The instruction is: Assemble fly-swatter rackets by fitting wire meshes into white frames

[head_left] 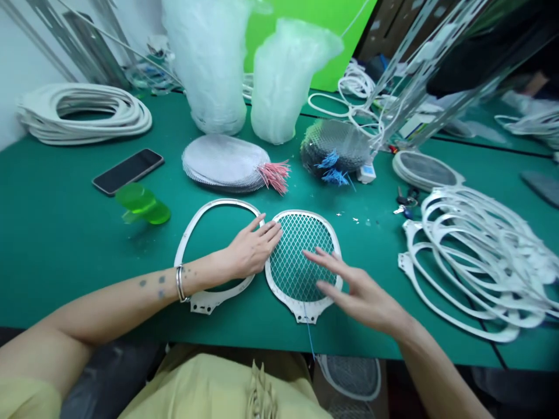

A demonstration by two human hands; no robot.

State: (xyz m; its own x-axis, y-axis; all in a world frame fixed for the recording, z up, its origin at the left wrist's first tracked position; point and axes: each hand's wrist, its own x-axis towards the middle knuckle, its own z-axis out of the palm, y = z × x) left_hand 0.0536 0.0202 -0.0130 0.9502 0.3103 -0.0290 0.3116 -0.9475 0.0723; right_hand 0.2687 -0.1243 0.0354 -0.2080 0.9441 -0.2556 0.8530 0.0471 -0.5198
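Two white racket-shaped frames lie side by side on the green table (pixel 56 233). The left frame (pixel 196 233) is bare; the right frame (pixel 301 259) has a wire mesh laid in it and a blue wire hanging from its base. My left hand (pixel 251 250) lies flat with fingers stretched out, across the left frame's right rim, fingertips touching the left edge of the meshed frame. My right hand (pixel 353 288) hovers open, fingers spread, over the mesh's right side.
A stack of meshes with pink wires (pixel 227 163) and a pile of meshes with blue wires (pixel 334 151) lie behind. A heap of white frames (pixel 476 262) sits at right. A phone (pixel 127 170), a green plastic piece (pixel 142 203), coiled white rings (pixel 82 113) and tall plastic bags (pixel 209 64) stand further off.
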